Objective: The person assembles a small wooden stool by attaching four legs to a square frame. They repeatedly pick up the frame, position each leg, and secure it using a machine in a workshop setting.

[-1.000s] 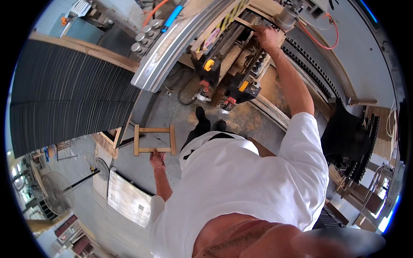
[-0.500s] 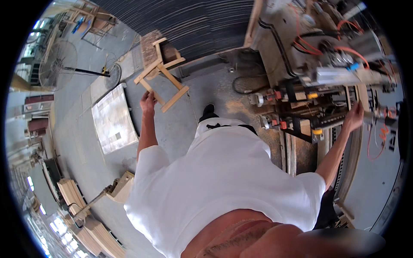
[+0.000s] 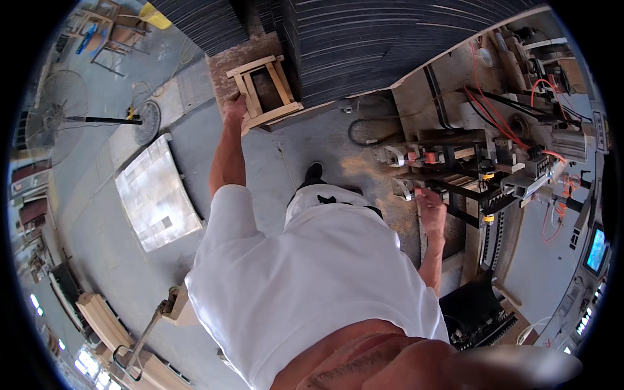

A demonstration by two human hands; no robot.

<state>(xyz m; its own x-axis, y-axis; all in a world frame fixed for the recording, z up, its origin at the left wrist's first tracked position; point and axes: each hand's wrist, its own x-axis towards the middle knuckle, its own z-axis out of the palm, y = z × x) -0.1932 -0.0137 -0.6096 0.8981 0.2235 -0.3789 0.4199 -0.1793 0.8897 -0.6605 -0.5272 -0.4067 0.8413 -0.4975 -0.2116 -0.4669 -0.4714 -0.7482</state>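
Note:
My left hand (image 3: pixel 235 108) is closed on the near-left corner of a small rectangular wooden frame (image 3: pixel 275 115). The frame lies over a brown board beside the dark stack, with other wooden bars showing just under or behind it. Over on the right, my right hand (image 3: pixel 432 211) is beside the front of a clamping machine (image 3: pixel 448 158), close to a metal bracket (image 3: pixel 404 188). Its fingers are curled, and anything in them is hidden.
A tall stack of dark sheets (image 3: pixel 390 49) fills the far side. A pale panel (image 3: pixel 159 195) lies on the floor at left, near a standing fan (image 3: pixel 55 120). Orange hoses (image 3: pixel 484 117) run over the machine. Sawdust (image 3: pixel 367 172) lies by my foot.
My left hand has carried the wooden frame away from me, over the brown board. My right hand has come inward from the machine's far right side to its front.

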